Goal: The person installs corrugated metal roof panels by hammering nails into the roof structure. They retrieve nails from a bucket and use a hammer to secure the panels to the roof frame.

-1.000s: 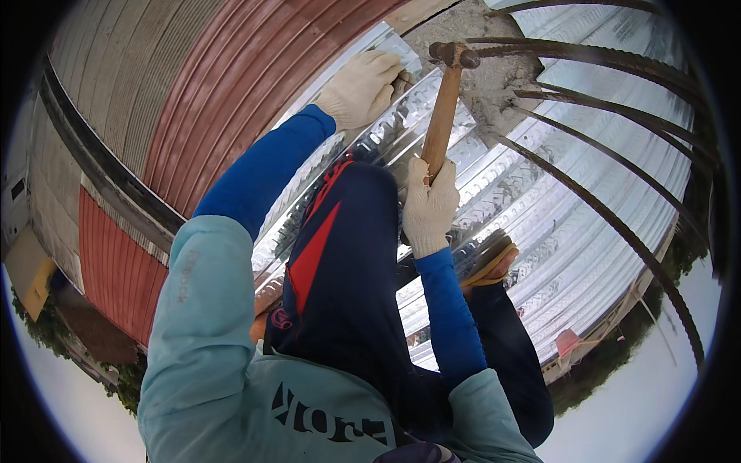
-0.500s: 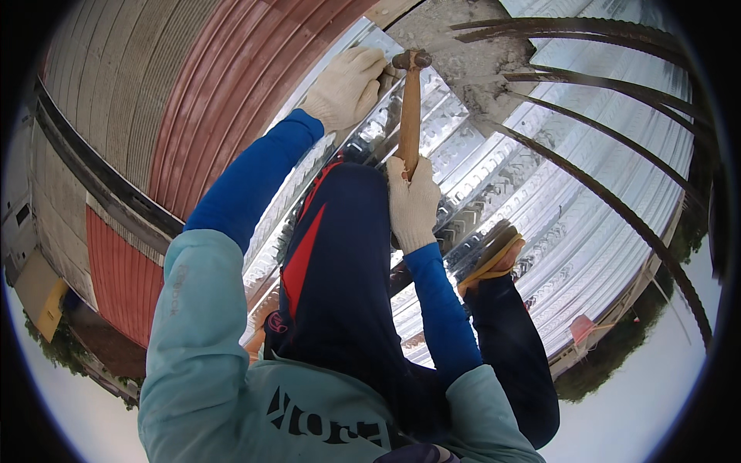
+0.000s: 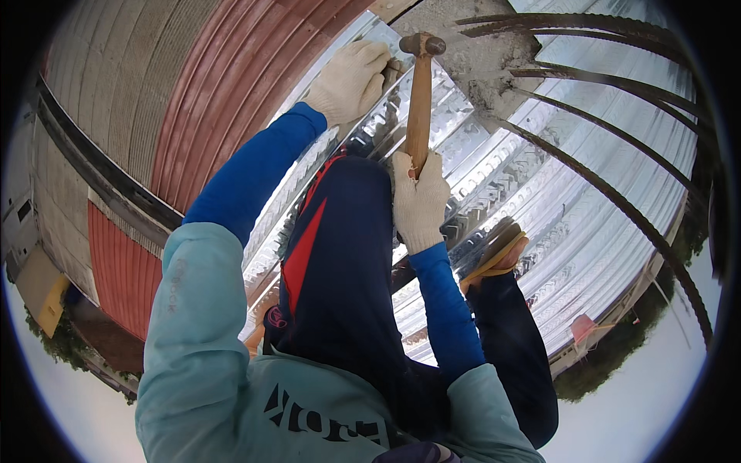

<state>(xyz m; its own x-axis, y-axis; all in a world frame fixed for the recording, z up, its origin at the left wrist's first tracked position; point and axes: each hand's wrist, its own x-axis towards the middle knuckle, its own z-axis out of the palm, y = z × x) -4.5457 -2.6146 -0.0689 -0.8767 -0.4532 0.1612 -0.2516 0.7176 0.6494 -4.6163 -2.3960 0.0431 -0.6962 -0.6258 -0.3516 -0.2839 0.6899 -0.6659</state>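
Note:
My right hand (image 3: 421, 202), in a cream knit glove, is closed round the wooden handle of a ball-peen hammer (image 3: 419, 108). The hammer stands handle-down in the view, its rusty head at the far end, just right of my left hand. My left hand (image 3: 349, 83), gloved the same way, rests at the far end of a shiny corrugated metal sheet (image 3: 457, 123). Its fingers are curled together; whatever is between their tips is hidden. My bent knee (image 3: 340, 224) in dark trousers lies between my arms.
Several rusty rebars (image 3: 610, 197) arch out over the sheets from a rough concrete block (image 3: 463, 54) at the far right. Red corrugated roofing (image 3: 224, 92) runs along the left. My sandalled foot (image 3: 498, 258) stands on the shiny sheets at the right.
The hammer and my right hand have shifted slightly right; the hammer's head looks larger and a little farther from my left hand. My left hand has stayed nearly in place.

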